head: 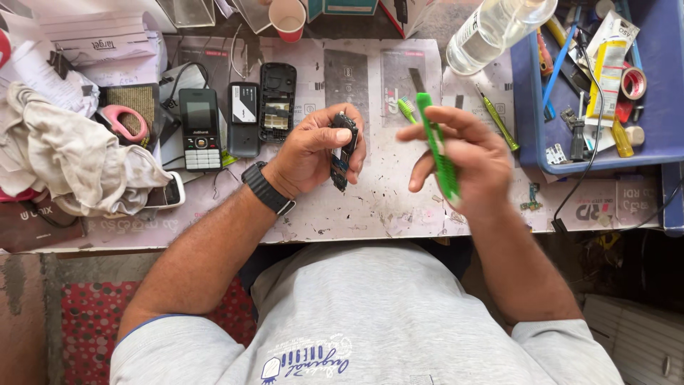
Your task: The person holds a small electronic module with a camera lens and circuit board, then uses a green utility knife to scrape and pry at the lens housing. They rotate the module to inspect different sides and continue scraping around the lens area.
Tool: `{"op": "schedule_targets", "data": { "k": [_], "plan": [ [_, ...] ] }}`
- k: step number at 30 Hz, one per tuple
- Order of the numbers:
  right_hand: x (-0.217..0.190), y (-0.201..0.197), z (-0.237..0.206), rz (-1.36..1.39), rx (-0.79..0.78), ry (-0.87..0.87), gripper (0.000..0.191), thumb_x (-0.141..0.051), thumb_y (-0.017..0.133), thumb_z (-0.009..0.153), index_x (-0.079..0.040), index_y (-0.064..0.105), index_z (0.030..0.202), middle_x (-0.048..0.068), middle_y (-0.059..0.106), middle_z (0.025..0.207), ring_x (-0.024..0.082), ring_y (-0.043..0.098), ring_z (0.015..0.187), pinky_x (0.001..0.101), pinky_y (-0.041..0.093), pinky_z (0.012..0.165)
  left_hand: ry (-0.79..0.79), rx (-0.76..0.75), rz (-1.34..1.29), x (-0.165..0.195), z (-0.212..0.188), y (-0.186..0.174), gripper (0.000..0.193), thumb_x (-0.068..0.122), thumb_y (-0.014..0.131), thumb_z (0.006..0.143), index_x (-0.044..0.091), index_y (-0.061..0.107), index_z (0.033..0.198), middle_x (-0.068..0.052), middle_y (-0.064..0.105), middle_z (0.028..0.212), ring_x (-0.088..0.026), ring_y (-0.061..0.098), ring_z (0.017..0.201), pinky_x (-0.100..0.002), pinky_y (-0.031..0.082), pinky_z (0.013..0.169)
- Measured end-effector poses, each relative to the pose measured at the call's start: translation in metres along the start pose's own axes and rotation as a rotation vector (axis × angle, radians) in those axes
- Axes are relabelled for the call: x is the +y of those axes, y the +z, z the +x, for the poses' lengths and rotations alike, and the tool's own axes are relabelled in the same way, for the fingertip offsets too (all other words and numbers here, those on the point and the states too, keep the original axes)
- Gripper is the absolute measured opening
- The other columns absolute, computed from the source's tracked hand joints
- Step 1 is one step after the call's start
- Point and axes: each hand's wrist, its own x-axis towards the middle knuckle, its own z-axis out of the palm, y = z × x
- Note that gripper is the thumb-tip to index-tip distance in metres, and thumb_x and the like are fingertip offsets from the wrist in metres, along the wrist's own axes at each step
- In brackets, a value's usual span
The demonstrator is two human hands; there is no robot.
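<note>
My left hand (pixel 313 150) grips a small dark phone circuit board (pixel 343 153), held on edge above the worn white bench top (pixel 370 207). A black watch sits on that wrist. My right hand (pixel 463 153) holds a green toothbrush (pixel 436 146) by its handle, bristle end pointing away from me, a short gap to the right of the board. Left of the hands lie a black keypad phone (pixel 199 128), a black phone back part (pixel 244 117) and an opened phone housing (pixel 277 101).
A crumpled beige cloth (pixel 71 153) covers the bench's left end. A blue tray (pixel 605 85) of tools, tape and tubes stands at the right. A clear plastic bottle (pixel 491 28), a paper cup (pixel 288 18) and a green screwdriver (pixel 497 120) lie further back.
</note>
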Motion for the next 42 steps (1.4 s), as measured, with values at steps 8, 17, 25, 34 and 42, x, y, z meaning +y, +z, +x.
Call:
{"op": "schedule_targets", "data": {
  "k": [8,17,25,34,42],
  "plan": [
    [-0.015,0.007,0.002,-0.239,-0.186,-0.477,0.053,-0.024,0.073,0.094,0.005,0.057,0.136,0.026,0.066,0.121,0.034,0.074,0.099,0.0423,0.065,0.086,-0.037,-0.033,-0.066,-0.006,0.000,-0.002,0.026,0.025,0.070,0.096,0.004,0.059,0.105,-0.014,0.066,0.081,-0.023,0.066,0.069,-0.036,0.058,0.065],
    [0.020,0.002,0.001,-0.483,0.139,-0.311,0.038,-0.022,0.061,0.103,0.009,0.064,0.124,0.028,0.070,0.100,0.032,0.073,0.084,0.0371,0.064,0.071,-0.088,0.070,-0.136,-0.013,0.003,-0.011,0.026,0.024,0.068,0.096,0.002,0.057,0.105,-0.015,0.066,0.080,-0.023,0.064,0.067,-0.037,0.058,0.066],
    [0.037,-0.006,0.013,-0.458,0.154,-0.201,0.045,-0.034,0.054,0.112,0.005,0.063,0.133,0.030,0.068,0.120,0.033,0.073,0.100,0.0451,0.063,0.090,-0.110,0.042,-0.152,-0.011,0.005,-0.022,0.031,0.025,0.070,0.095,0.000,0.058,0.108,-0.017,0.068,0.082,-0.023,0.067,0.068,-0.034,0.058,0.067],
    [0.043,-0.022,0.004,-0.013,0.246,-0.077,0.038,-0.029,0.054,0.114,0.004,0.067,0.125,0.036,0.067,0.123,0.041,0.075,0.098,0.0520,0.064,0.090,-0.130,0.024,-0.194,-0.007,0.004,-0.031,0.031,0.025,0.071,0.095,0.001,0.058,0.110,-0.017,0.069,0.079,-0.022,0.068,0.067,-0.033,0.058,0.064],
    [0.048,-0.021,0.008,-0.017,0.284,-0.024,0.016,-0.005,0.066,0.107,0.003,0.067,0.121,0.032,0.072,0.112,0.036,0.078,0.095,0.0475,0.068,0.085,-0.148,0.029,-0.227,-0.008,0.003,-0.036,0.028,0.023,0.074,0.097,0.003,0.059,0.110,-0.015,0.069,0.079,-0.020,0.068,0.067,-0.033,0.058,0.064]
  ]
}}
